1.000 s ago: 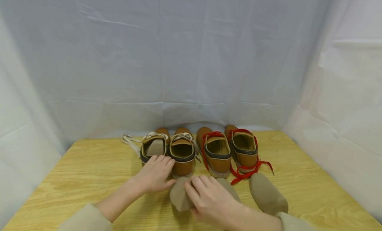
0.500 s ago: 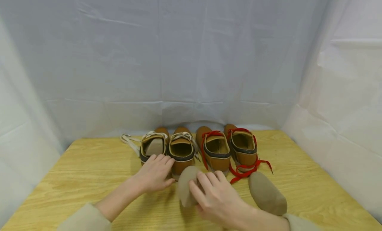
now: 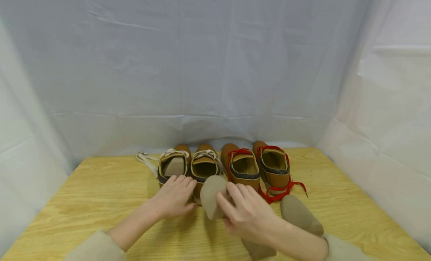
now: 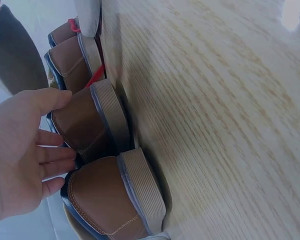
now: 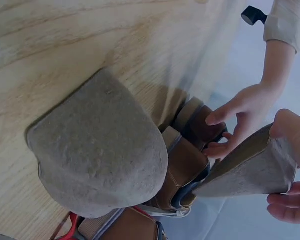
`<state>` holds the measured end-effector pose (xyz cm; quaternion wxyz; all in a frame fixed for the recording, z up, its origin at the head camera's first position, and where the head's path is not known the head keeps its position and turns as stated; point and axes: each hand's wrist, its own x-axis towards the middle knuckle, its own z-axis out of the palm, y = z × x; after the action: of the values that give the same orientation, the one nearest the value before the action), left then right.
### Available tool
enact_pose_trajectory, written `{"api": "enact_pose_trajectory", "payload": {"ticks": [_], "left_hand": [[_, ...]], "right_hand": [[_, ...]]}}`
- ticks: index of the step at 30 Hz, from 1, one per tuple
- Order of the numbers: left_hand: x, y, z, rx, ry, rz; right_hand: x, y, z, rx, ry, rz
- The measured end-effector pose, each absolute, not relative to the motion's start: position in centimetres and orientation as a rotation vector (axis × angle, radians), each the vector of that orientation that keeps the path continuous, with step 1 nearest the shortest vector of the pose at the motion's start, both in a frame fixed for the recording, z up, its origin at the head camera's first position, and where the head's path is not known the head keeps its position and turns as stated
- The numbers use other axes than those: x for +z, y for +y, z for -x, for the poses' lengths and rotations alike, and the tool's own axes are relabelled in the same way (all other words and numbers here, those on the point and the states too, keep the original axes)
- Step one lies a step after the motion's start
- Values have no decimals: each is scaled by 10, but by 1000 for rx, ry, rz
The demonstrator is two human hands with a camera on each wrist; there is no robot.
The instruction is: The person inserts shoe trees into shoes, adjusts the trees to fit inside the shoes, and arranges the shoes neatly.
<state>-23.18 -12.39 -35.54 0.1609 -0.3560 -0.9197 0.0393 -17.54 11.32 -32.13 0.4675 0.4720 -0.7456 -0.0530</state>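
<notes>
The held insert moved, seemingly nearer a white-laced shoe.

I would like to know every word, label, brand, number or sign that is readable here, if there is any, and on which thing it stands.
None: no readable text shows on the shoes, inserts or table. The shoes' dark insides are too small to tell.
</notes>
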Motion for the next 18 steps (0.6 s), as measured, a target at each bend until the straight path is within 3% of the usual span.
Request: {"api": "enact_pose_trajectory", "payload": {"ticks": [18], "left_hand": [[-356, -126, 231, 119, -2590, 1028]], "right_hand": [[-316, 102, 188, -182, -1806, -1229]]}}
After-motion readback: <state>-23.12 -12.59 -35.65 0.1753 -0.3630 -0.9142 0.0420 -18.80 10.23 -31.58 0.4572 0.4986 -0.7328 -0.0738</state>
